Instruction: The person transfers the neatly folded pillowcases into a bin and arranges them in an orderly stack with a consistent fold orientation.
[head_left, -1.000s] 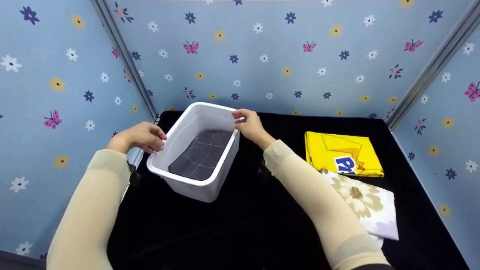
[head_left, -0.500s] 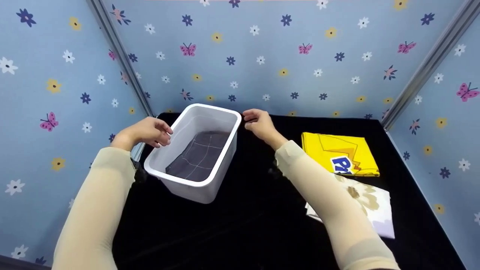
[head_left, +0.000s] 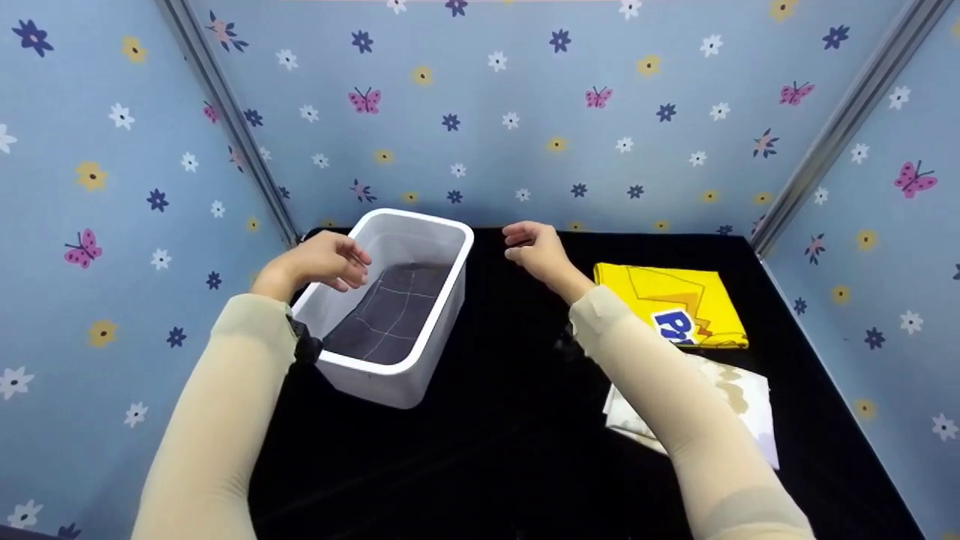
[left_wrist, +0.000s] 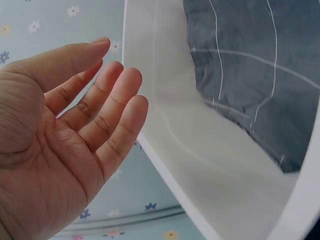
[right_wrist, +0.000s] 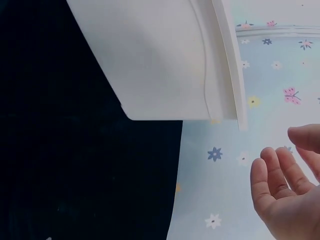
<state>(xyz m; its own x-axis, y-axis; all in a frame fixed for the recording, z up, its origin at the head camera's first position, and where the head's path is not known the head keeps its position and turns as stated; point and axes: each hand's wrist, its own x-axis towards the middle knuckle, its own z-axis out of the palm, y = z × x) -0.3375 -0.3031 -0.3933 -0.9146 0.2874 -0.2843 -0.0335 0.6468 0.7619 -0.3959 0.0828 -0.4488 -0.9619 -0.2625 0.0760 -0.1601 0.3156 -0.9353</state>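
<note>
A white plastic bin (head_left: 442, 315) stands at the left on the black cloth. Dark grey fabric with thin white lines (head_left: 397, 307) lies in its bottom. My left hand (head_left: 322, 262) hovers over the bin's left rim, fingers loosely bent and holding nothing; the left wrist view shows its bare palm (left_wrist: 65, 135) beside the rim. To the right of the bin, apart from it, my right hand (head_left: 541, 251) is raised with relaxed fingers and nothing in them. In the right wrist view the bin's outer wall (right_wrist: 155, 65) is off to the left of that hand.
Folded yellow cloth (head_left: 667, 300) with a printed pattern lies at the right. Nearer, a folded white floral cloth (head_left: 739, 397) is partly hidden under my right forearm. Blue flowered panels (head_left: 510, 112) wall in the black-covered table (head_left: 510, 450) at the back and sides.
My right hand has left the bin's right rim and moved away to the right. My left hand has shifted right, over the left rim. The camera has turned slightly.
</note>
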